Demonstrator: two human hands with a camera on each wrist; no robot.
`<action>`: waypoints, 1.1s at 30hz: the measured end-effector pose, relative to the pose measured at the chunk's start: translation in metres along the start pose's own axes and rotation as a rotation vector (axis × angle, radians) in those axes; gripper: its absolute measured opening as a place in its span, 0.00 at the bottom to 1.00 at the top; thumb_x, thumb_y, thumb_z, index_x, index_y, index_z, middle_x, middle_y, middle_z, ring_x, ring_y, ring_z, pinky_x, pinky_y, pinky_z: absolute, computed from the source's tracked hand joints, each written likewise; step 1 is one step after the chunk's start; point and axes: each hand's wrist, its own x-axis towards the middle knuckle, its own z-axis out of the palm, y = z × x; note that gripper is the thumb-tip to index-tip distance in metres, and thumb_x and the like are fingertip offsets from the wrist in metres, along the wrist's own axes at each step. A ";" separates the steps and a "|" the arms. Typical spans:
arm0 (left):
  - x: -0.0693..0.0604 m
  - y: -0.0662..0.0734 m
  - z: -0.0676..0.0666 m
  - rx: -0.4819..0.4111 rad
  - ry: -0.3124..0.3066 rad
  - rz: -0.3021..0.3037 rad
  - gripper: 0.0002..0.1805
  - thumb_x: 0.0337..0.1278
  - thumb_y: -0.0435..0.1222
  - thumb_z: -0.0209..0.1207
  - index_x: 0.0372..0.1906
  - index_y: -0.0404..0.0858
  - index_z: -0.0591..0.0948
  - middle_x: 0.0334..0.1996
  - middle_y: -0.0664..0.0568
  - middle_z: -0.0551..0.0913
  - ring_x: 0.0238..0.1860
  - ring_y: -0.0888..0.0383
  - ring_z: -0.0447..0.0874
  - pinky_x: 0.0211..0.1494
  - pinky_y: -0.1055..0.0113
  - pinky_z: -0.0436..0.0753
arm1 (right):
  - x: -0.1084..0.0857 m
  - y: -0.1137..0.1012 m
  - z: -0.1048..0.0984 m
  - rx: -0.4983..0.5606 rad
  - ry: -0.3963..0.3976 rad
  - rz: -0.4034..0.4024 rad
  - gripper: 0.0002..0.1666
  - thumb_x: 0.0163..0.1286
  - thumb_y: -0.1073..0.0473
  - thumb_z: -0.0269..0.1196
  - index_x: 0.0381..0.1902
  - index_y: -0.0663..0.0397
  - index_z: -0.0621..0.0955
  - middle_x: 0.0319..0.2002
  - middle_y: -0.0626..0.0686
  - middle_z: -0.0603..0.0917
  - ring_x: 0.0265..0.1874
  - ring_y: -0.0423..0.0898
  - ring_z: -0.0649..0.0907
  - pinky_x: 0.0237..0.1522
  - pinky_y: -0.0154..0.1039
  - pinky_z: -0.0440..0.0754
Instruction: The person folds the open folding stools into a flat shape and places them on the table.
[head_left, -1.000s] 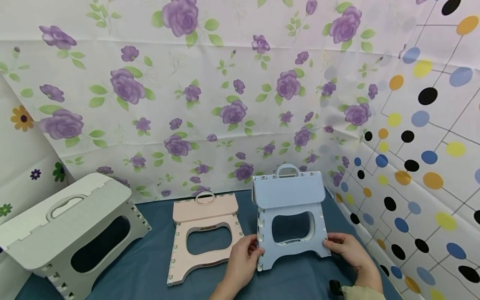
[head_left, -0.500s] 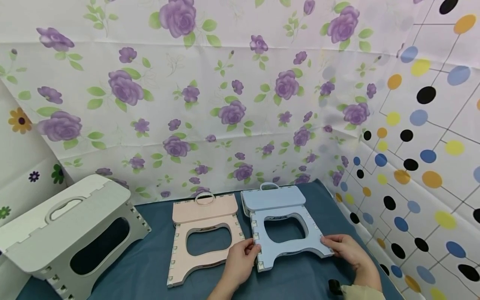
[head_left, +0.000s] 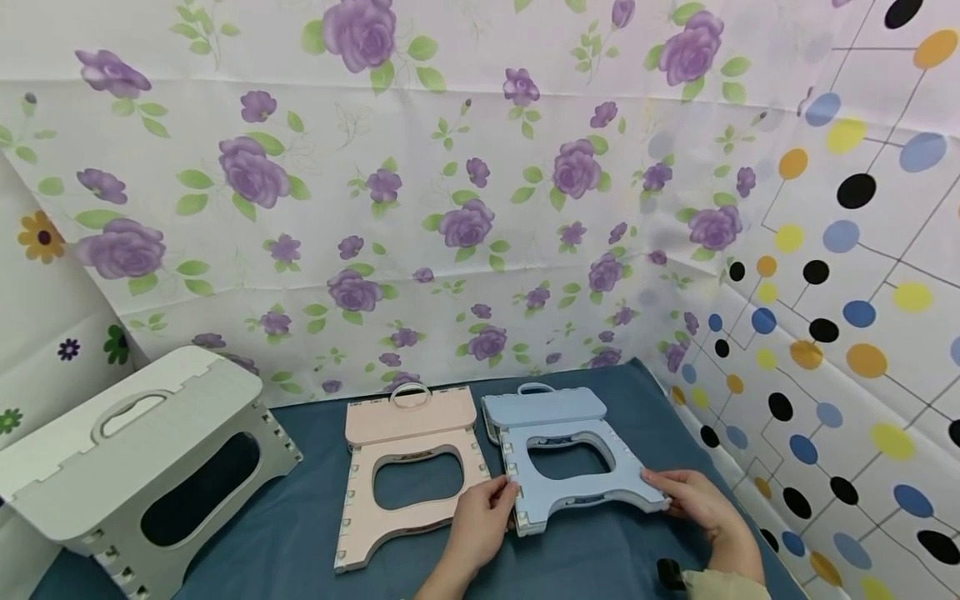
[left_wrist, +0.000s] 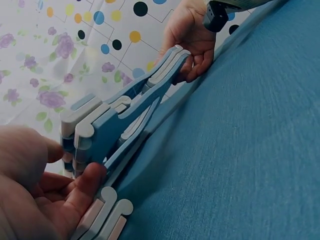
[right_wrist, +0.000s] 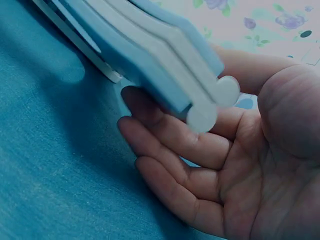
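Note:
A folded light-blue step stool leans back at a low angle, its handle end toward the flowered backdrop. At its near left corner my left hand pinches the edge between thumb and fingers. The near right corner is held by my right hand, thumb on top and fingers underneath in the right wrist view. In the left wrist view the blue stool's near end is raised off the cloth. A folded pink step stool lies close to its left, beside my left hand.
A larger grey-white step stool stands unfolded at the left. Dark blue cloth covers the table. Flowered sheeting hangs at the back, and dotted sheeting rises along the right side.
The blue stool has tipped backward from a steeper pose and its handle end has shifted left and down toward the cloth. Both hands keep hold of its near corners. The pink stool stays put.

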 end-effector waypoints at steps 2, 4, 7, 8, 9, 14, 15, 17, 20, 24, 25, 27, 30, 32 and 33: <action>-0.001 0.000 -0.001 0.015 -0.031 0.021 0.30 0.79 0.45 0.63 0.71 0.27 0.78 0.34 0.55 0.84 0.27 0.60 0.80 0.30 0.66 0.79 | 0.001 -0.001 -0.001 0.024 0.011 0.004 0.44 0.78 0.36 0.65 0.64 0.76 0.81 0.38 0.49 0.91 0.36 0.41 0.87 0.42 0.39 0.87; -0.002 0.000 -0.002 0.038 -0.073 0.047 0.36 0.76 0.46 0.66 0.76 0.27 0.72 0.38 0.55 0.84 0.28 0.61 0.79 0.31 0.66 0.78 | 0.001 -0.002 -0.001 0.052 0.030 0.011 0.47 0.78 0.35 0.65 0.66 0.77 0.78 0.39 0.49 0.91 0.38 0.41 0.88 0.44 0.39 0.87; -0.003 0.000 -0.002 0.069 -0.131 0.069 0.42 0.71 0.47 0.70 0.79 0.29 0.69 0.43 0.55 0.84 0.31 0.62 0.80 0.31 0.65 0.79 | 0.003 -0.002 -0.003 0.064 0.051 0.017 0.51 0.77 0.32 0.65 0.69 0.78 0.75 0.41 0.48 0.90 0.39 0.40 0.87 0.45 0.39 0.87; -0.003 0.000 -0.002 0.076 -0.143 0.071 0.42 0.69 0.47 0.72 0.79 0.30 0.70 0.43 0.55 0.84 0.32 0.62 0.81 0.32 0.65 0.79 | 0.003 -0.001 -0.003 0.063 0.051 0.013 0.52 0.77 0.32 0.65 0.71 0.77 0.74 0.42 0.48 0.90 0.40 0.40 0.87 0.45 0.39 0.87; -0.003 0.000 -0.002 0.085 -0.150 0.074 0.43 0.68 0.47 0.73 0.78 0.32 0.71 0.42 0.55 0.85 0.32 0.62 0.82 0.32 0.65 0.80 | 0.003 0.000 -0.004 0.059 0.049 0.005 0.51 0.77 0.33 0.65 0.72 0.76 0.73 0.44 0.49 0.89 0.41 0.40 0.86 0.45 0.39 0.87; -0.004 -0.001 -0.002 0.080 -0.213 0.068 0.47 0.61 0.46 0.77 0.81 0.36 0.70 0.35 0.55 0.87 0.32 0.61 0.87 0.34 0.64 0.84 | 0.000 0.007 -0.006 0.034 -0.004 -0.107 0.46 0.78 0.40 0.68 0.81 0.59 0.68 0.59 0.56 0.85 0.51 0.44 0.84 0.48 0.40 0.86; -0.004 -0.002 -0.002 0.075 -0.228 0.068 0.48 0.60 0.44 0.78 0.81 0.37 0.69 0.36 0.54 0.88 0.32 0.62 0.87 0.34 0.65 0.85 | -0.002 0.007 -0.007 0.023 -0.021 -0.142 0.45 0.77 0.43 0.69 0.82 0.57 0.67 0.64 0.60 0.83 0.57 0.48 0.83 0.50 0.39 0.85; -0.004 -0.003 -0.003 0.069 -0.249 0.073 0.49 0.59 0.41 0.79 0.81 0.36 0.68 0.51 0.47 0.88 0.32 0.62 0.87 0.35 0.65 0.86 | -0.007 0.007 -0.009 -0.003 -0.051 -0.208 0.45 0.77 0.48 0.70 0.83 0.55 0.66 0.72 0.64 0.76 0.66 0.54 0.79 0.53 0.36 0.82; -0.002 -0.003 -0.003 0.119 -0.234 0.109 0.45 0.59 0.39 0.79 0.79 0.34 0.71 0.72 0.37 0.77 0.32 0.64 0.86 0.34 0.66 0.84 | -0.011 0.007 -0.011 -0.021 -0.090 -0.284 0.46 0.75 0.54 0.72 0.84 0.56 0.65 0.81 0.65 0.65 0.70 0.53 0.75 0.55 0.34 0.80; 0.000 -0.001 -0.002 0.264 -0.160 0.191 0.36 0.61 0.41 0.78 0.72 0.35 0.80 0.78 0.36 0.69 0.28 0.68 0.79 0.31 0.68 0.80 | -0.008 0.007 -0.011 -0.015 -0.088 -0.316 0.47 0.73 0.56 0.74 0.83 0.59 0.66 0.77 0.66 0.70 0.58 0.35 0.81 0.52 0.35 0.83; 0.000 0.000 -0.001 0.301 -0.136 0.208 0.34 0.62 0.41 0.77 0.70 0.35 0.82 0.77 0.37 0.71 0.27 0.69 0.78 0.30 0.68 0.79 | -0.007 0.007 -0.011 -0.014 -0.085 -0.318 0.47 0.73 0.56 0.74 0.83 0.59 0.66 0.75 0.66 0.72 0.56 0.33 0.82 0.51 0.35 0.83; -0.001 0.001 0.000 0.358 -0.099 0.230 0.31 0.62 0.42 0.77 0.68 0.37 0.84 0.74 0.38 0.75 0.24 0.70 0.74 0.27 0.68 0.76 | -0.006 0.008 -0.010 -0.020 -0.058 -0.307 0.47 0.71 0.55 0.76 0.82 0.59 0.68 0.71 0.65 0.78 0.54 0.31 0.83 0.51 0.35 0.84; -0.003 0.002 0.002 0.407 -0.070 0.241 0.30 0.61 0.43 0.77 0.67 0.39 0.86 0.72 0.39 0.78 0.21 0.70 0.72 0.24 0.69 0.74 | -0.004 0.010 -0.009 -0.058 -0.016 -0.290 0.47 0.70 0.53 0.77 0.80 0.57 0.71 0.67 0.63 0.82 0.53 0.38 0.85 0.50 0.36 0.84; -0.004 0.002 0.002 0.421 -0.076 0.242 0.30 0.61 0.42 0.77 0.67 0.39 0.86 0.72 0.39 0.78 0.21 0.71 0.72 0.24 0.69 0.74 | -0.002 0.012 -0.007 -0.083 0.027 -0.264 0.47 0.67 0.51 0.79 0.79 0.55 0.74 0.65 0.61 0.84 0.54 0.43 0.86 0.50 0.36 0.84; -0.004 0.001 0.003 0.422 -0.083 0.242 0.30 0.61 0.42 0.78 0.67 0.38 0.85 0.72 0.38 0.78 0.21 0.71 0.72 0.24 0.69 0.74 | -0.002 0.013 -0.006 -0.097 0.040 -0.258 0.47 0.66 0.50 0.80 0.78 0.55 0.74 0.65 0.61 0.84 0.56 0.45 0.86 0.51 0.37 0.83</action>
